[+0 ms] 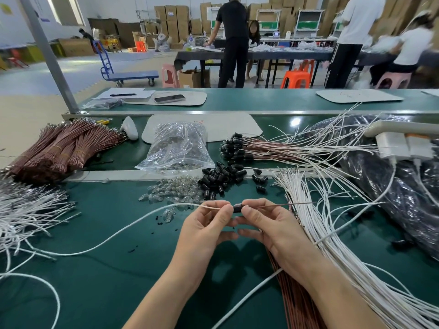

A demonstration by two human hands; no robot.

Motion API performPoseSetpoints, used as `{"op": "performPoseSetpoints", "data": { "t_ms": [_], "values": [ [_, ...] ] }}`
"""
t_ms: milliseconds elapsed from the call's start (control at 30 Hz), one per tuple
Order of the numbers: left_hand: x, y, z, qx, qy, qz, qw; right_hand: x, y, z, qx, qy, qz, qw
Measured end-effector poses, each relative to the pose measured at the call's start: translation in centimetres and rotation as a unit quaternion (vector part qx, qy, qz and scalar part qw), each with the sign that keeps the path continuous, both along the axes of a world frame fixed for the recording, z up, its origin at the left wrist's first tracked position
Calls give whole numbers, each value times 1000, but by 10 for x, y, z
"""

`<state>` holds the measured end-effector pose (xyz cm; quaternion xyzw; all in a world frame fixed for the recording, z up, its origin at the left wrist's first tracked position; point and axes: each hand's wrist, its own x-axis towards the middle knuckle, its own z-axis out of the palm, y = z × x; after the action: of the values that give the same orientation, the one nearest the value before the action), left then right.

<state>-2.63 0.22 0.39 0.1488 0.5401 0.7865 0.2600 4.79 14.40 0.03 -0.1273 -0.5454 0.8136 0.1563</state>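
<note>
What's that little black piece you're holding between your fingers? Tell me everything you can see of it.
The black piece is a small, dark, plastic-looking cap, mostly hidden by fingertips. It is held level above the green table, pinched between the left hand and the right hand. A white wire leaves it to the left and a thin brown wire to the right. Its finer shape cannot be made out.

Black socket point(237, 208) with wires between both hands

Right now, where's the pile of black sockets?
Head view, centre, on the green table: black sockets pile between clear bulbs, left, and white wires, right.
</note>
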Motion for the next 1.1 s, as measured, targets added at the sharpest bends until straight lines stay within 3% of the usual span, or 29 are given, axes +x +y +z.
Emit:
{"op": "performPoseSetpoints", "data": {
  "t_ms": [167, 333, 600, 1100],
  "values": [
    [-6, -1, -2, 3, -14, 46, 999, -1, 0, 1, -16, 2, -20, 1000],
    [-7, -1, -4, -21, 13, 65, 998, 0, -2, 0, 26, 0, -16, 1000],
    [-3, 1, -2, 20, -34, 49, 998, 1, -6, 0, 61, 1, -14, 998],
    [3, 2, -3, -13, 67, 46, 997, -1, -8, 2, 34, 2, -28, 999]
  ]
}}
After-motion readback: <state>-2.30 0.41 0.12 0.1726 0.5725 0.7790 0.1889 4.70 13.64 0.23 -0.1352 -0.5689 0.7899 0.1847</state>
